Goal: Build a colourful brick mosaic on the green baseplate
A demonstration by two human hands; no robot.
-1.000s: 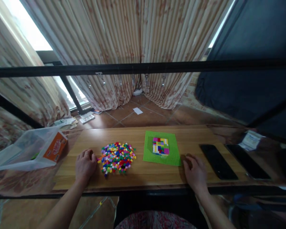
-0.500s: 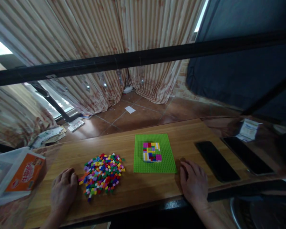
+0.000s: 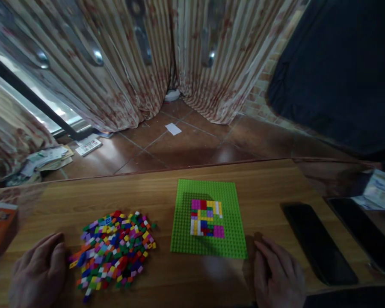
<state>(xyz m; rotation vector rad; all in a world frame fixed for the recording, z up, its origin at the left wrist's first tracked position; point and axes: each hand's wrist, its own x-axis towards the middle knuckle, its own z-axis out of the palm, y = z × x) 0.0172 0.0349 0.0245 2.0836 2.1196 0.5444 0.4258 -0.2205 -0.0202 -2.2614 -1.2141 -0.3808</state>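
My left hand [image 3: 37, 269] rests on the wooden table just left of a loose pile of small coloured building bricks [image 3: 115, 248]. Its fingers are loosely bent, the thumb lies apart, and I see nothing in it. My right hand [image 3: 277, 271] lies on the table by the lower right corner of a green baseplate [image 3: 179, 231], fingers loosely stretched and apart from the thumb, holding nothing visible. A block of joined bricks [image 3: 207, 217] in pink, yellow, white, red, blue and green stands near the middle of the baseplate, with an uneven right side.
Two black phone-like slabs [image 3: 319, 244] [image 3: 362, 233] lie to the right. An orange packet [image 3: 0, 226] is at the left edge. Beyond the table are tiled floor, a white paper [image 3: 173, 128], stacked papers [image 3: 48, 160], curtains [image 3: 141, 77] and a dark cover [image 3: 336, 77].
The view has tipped down and come closer, so the table things look larger and the black bar across the top is gone. Both hands stay resting; the bricks look unchanged.
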